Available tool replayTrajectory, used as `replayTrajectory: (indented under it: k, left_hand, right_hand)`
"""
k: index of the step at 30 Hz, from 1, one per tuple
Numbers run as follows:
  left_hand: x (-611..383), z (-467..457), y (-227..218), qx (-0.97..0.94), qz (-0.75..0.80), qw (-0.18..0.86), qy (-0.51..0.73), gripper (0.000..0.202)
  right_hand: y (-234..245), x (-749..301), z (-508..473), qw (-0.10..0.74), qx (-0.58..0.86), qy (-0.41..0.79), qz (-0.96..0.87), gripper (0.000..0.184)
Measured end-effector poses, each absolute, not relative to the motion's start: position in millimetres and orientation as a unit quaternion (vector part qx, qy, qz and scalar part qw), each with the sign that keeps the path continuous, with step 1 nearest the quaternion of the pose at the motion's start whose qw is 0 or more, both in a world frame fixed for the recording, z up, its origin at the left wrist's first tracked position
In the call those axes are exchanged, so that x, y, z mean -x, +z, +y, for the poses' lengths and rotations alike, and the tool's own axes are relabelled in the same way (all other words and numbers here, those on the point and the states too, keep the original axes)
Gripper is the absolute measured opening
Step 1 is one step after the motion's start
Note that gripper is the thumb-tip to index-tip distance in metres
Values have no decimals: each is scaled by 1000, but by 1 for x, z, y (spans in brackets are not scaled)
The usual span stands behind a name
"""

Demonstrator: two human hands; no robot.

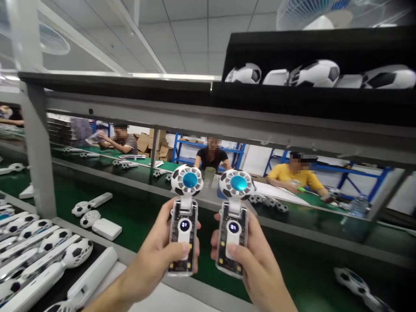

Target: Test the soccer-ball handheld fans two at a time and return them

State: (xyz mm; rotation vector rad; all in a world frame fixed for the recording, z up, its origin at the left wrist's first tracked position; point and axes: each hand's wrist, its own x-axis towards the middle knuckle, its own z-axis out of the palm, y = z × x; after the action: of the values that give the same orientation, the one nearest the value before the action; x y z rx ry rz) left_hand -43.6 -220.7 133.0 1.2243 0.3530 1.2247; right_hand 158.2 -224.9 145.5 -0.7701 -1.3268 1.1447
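My left hand is closed around a handheld fan with a soccer-ball-patterned head and a blue centre. Its clear-fronted handle has a round lit display, and my thumb presses on the white strip below that. A matching handheld fan is held upright in my right hand, its display also lit and my thumb on the same spot. The two fans stand side by side, apart from each other, above the green conveyor. My fingers wrap behind both handles and are partly hidden.
Rows of white soccer-ball fans fill a tray at lower left. More fans lie on the green belt, one at lower right. Overhead runs a shelf bearing a black box of fans. Several people sit across the line.
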Motion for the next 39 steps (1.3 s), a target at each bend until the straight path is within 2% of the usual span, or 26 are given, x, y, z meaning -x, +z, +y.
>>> replayTrajectory:
  k: [5,10,14,22,39]
  left_hand:
    - [45,-222,137,-538,171,654,505,72]
    - [40,-227,140,-534,129,684,480,86]
    - [36,-229,137,-519,118,680,505,79]
    - [38,-227,134,-523,136,672,507,67]
    - [32,-230,130,-517,112,661,533,72]
  right_hand:
    - [143,-159,-227,565,312,503,-574,71]
    - [146,-154,-232,564,297,536,-554,86]
    - [146,-153,-232,546,292,538,-572,85]
    - [140,-154,-230,564,306,539,-546,80]
    - [137,-151,-229,560,273,548,-558,77]
